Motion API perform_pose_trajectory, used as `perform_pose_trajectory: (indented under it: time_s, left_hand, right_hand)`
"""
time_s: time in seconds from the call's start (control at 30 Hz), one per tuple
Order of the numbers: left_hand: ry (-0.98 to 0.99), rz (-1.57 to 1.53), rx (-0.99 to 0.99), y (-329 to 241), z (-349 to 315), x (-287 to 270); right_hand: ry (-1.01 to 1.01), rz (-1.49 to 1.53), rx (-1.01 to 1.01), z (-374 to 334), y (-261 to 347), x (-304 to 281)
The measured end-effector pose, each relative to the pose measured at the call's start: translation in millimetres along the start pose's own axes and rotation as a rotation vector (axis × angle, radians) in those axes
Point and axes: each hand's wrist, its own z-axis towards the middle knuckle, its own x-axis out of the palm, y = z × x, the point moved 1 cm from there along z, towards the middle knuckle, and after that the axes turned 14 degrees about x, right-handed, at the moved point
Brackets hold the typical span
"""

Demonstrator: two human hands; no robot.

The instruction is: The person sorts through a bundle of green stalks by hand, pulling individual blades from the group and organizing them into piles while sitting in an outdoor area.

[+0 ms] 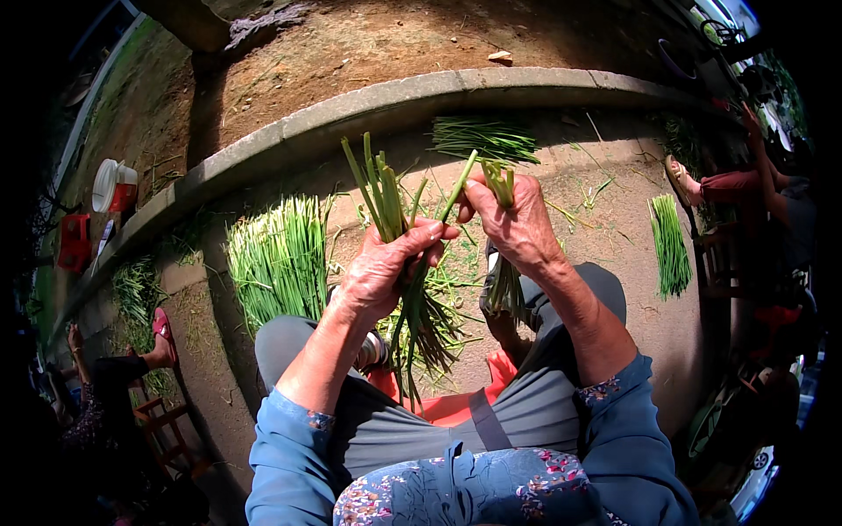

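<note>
My left hand is closed around a bunch of long green stalks that look like chives. Their thick cut ends point up, and dark leaves hang down below the hand. My right hand grips a second, smaller bunch, its leaves drooping over my knee. A single stalk slants between the two hands, pinched by the right thumb and finger. Its lower end runs toward the left fingers; whether they touch it I cannot tell. Under the hands, loose trimmings lie scattered on the ground between my feet.
A large pile of stalks lies to the left. Smaller piles lie by the concrete curb and at the right. A white bucket stands beyond the curb. Other people sit at both sides, one foot in a red shoe.
</note>
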Motion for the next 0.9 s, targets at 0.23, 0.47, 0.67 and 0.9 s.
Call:
perform_pose_trajectory:
  time_s: [0.23, 0.47, 0.67, 0.9]
  left_hand:
    - [0.022, -0.007, -0.023, -0.8, -2.9, -2.1]
    - [0.023, -0.113, -0.053, -3.4, -3.0, -3.0]
    - [0.028, -0.119, -0.044, -2.0, -1.7, -4.6]
    - [-0.007, -0.091, -0.04, -4.5, -3.6, 2.5]
  right_hand:
    - [0.0, 0.065, 0.022, 1.4, -0.3, -7.6]
    - [-0.006, 0.395, -0.047, 1.0, -5.6, -8.6]
    - [0.087, 0.49, 0.187, -1.9, 0.3, -17.5]
    - [0.183, 0.469, 0.257, -2.3, 0.3, -8.8]
